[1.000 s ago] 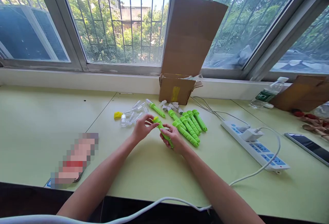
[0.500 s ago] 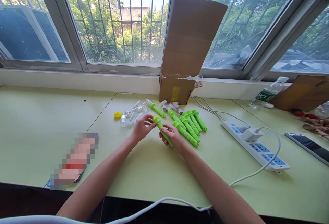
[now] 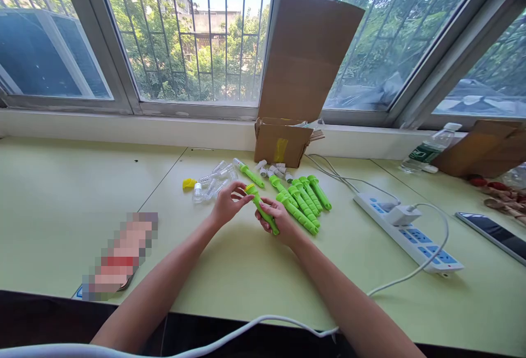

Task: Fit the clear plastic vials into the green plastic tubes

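Note:
A bright green plastic tube with a flared end (image 3: 266, 214) is tilted between my hands, above the table. My right hand (image 3: 280, 218) is closed around its lower part. At the upper end sits a yellow ring-like piece (image 3: 250, 188), which my left hand (image 3: 229, 202) pinches between thumb and fingers. Several similar green tubes (image 3: 304, 202) lie just right of my hands. Behind them is a green tube with a clear tip (image 3: 250, 175). Clear plastic cups (image 3: 198, 193) lie in a loose group beyond my left hand, beside another yellow piece (image 3: 189, 184).
Small white parts (image 3: 276, 169) lie before an open cardboard box (image 3: 283, 142). To the right are a white power strip (image 3: 406, 235) with cables, a phone (image 3: 493, 235) and a water bottle (image 3: 429, 150). A blurred-out object (image 3: 121, 257) lies at left. A white cable crosses the front edge.
Both hands keep their hold on the green tube and its yellow end. They have shifted very slightly to the right; the other things have stayed in place.

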Demonstrator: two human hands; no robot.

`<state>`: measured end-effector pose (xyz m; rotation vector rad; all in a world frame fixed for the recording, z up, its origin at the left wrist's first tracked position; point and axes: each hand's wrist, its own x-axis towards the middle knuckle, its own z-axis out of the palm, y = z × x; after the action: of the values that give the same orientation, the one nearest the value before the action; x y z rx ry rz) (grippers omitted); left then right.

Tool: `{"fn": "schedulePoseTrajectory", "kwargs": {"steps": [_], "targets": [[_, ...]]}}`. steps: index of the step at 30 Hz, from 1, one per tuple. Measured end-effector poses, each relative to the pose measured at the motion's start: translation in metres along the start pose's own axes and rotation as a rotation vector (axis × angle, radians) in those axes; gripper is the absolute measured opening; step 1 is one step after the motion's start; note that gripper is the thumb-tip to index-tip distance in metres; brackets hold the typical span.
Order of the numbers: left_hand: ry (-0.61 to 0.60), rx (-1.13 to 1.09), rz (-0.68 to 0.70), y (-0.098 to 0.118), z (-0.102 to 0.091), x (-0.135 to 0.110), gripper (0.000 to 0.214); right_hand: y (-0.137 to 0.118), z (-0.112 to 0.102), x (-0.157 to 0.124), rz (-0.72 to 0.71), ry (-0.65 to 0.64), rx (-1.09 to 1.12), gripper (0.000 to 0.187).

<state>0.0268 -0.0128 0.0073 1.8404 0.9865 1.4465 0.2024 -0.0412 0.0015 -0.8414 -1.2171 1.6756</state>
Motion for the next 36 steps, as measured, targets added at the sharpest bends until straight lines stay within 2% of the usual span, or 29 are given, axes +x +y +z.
{"fn": "schedulePoseTrajectory", "kwargs": {"steps": [15,20,28,36], "targets": [[-0.017,-0.024,-0.019,0.005,0.000,0.001,0.031,-0.006,0.002,-0.003,0.021,-0.023,0.038,0.031],[-0.016,-0.041,-0.022,0.005,0.000,0.001,0.032,-0.008,0.002,-0.004,0.072,-0.004,0.043,0.030],[-0.028,-0.044,-0.045,0.007,0.000,0.000,0.030,-0.008,-0.002,-0.005,0.144,-0.044,0.184,0.021],[-0.040,-0.069,-0.046,0.005,0.001,0.000,0.030,-0.010,-0.003,-0.006,0.202,-0.071,0.207,0.024]]}}
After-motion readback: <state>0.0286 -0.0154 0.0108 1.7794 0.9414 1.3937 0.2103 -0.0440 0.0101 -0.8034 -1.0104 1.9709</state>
